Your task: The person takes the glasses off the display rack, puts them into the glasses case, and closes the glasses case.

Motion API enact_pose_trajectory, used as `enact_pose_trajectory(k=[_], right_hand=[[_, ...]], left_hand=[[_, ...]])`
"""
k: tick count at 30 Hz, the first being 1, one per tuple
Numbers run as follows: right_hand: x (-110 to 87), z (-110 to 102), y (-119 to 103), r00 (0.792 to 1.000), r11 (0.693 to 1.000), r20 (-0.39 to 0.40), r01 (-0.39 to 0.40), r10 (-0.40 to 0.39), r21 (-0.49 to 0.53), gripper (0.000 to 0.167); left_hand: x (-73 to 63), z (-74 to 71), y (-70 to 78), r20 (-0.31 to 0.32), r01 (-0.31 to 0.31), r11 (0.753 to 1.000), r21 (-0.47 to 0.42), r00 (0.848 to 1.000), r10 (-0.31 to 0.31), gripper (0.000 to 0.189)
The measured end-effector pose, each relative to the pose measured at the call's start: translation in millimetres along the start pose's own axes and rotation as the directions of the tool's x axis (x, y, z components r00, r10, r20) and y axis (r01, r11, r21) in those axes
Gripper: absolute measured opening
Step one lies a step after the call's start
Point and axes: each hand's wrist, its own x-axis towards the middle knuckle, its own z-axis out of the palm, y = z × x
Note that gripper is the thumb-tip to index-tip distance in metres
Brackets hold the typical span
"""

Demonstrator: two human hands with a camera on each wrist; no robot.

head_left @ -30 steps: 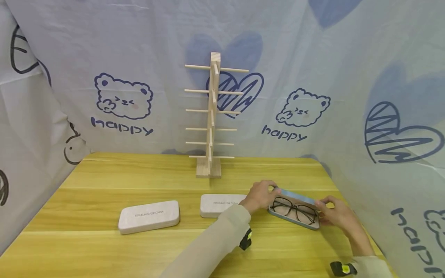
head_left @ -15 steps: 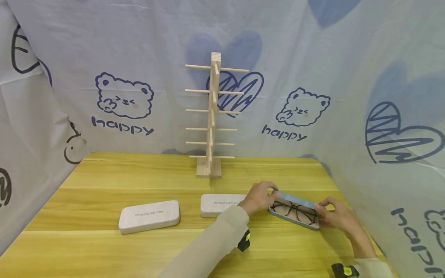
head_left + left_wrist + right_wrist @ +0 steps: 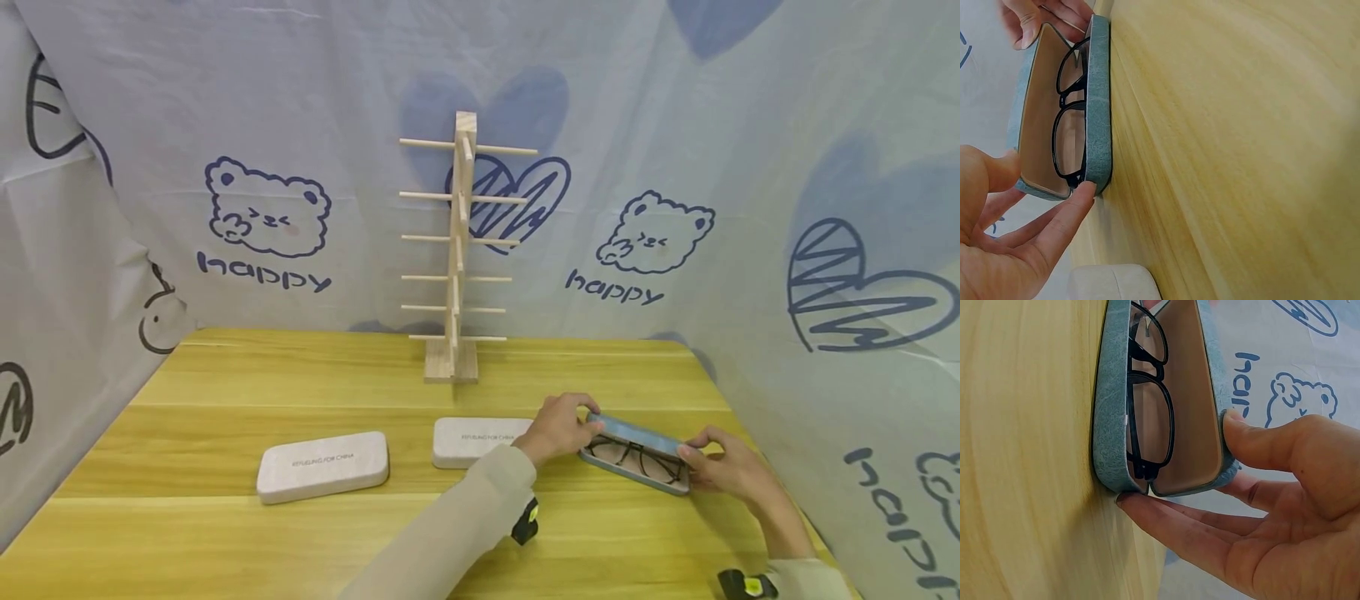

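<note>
A blue glasses case (image 3: 637, 437) lies half open at the right of the table, its lid tilted over the lower half. Inside sits a pair of black-framed glasses (image 3: 1070, 140), lenses standing up against the tan lining. My left hand (image 3: 561, 427) holds the case's left end, thumb on the lid and a fingertip at the lower half's corner. At the opposite end, my right hand (image 3: 726, 468) grips likewise, its thumb (image 3: 1254, 439) on the lid's edge and a finger under the hinge-side corner of the lower half.
A pale glasses case (image 3: 480, 440) lies just left of my left hand, partly hidden by it. Farther left is a second pale case (image 3: 324, 468). A wooden rack (image 3: 457, 250) with several pegs stands at the table's back, before a printed cloth (image 3: 360, 100).
The blue case's lid has swung down toward the front, so it covers more of the glasses. Both hands stay at the case's ends.
</note>
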Motion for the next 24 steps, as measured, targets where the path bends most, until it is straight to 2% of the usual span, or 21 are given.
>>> enact_pose_trajectory(k=[8, 19, 21, 24], right_hand=[[0.4, 0.7, 3.9, 1.000, 1.000, 0.011, 0.013, -0.013, -0.020, 0.030], [1.2, 2.0, 7.5, 1.000, 0.999, 0.014, -0.008, 0.009, -0.035, 0.033], [3.0, 3.0, 9.6, 1.000, 0.998, -0.007, -0.005, 0.004, -0.066, 0.031], [5.9, 5.2, 12.6, 0.998, 0.984, -0.059, 0.003, -0.014, -0.178, 0.028]], left_hand=[[-4.3, -0.6, -1.3, -0.007, -0.029, 0.999, 0.033, 1.000, 0.029, 0.028], [-5.8, 0.8, -6.4, -0.013, -0.054, 0.998, 0.040, 0.998, 0.055, 0.026], [-6.0, 1.4, -8.0, -0.017, -0.070, 0.996, 0.056, 0.997, 0.071, 0.023], [-6.4, 3.7, -11.3, -0.021, -0.096, 0.990, 0.104, 0.995, 0.099, 0.019]])
